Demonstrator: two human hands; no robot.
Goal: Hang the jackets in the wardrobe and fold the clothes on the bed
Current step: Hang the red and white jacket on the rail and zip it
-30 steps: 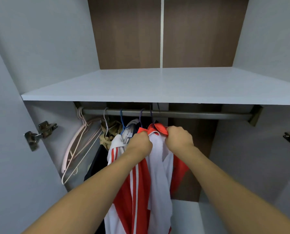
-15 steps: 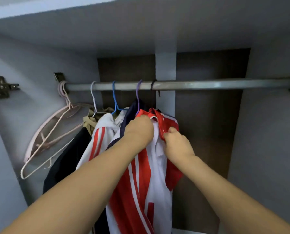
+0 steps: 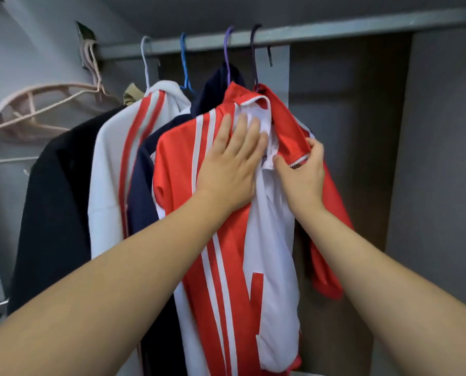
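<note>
A red-and-white striped jacket (image 3: pixel 226 280) hung from a dark hanger (image 3: pixel 254 54) on the wardrobe rail (image 3: pixel 362 27), its front open. It was the rightmost garment, beside a navy jacket (image 3: pixel 142 185).

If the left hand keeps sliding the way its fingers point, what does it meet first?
The left hand lies flat on the red jacket, fingers pointing up and slightly right. Going on, it would likely meet the white collar lining first, then the dark hanger's hook.

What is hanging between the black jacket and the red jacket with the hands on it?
In the head view, two garments hang between the black jacket and the red jacket: a white jacket with red stripes, then a navy one.
</note>
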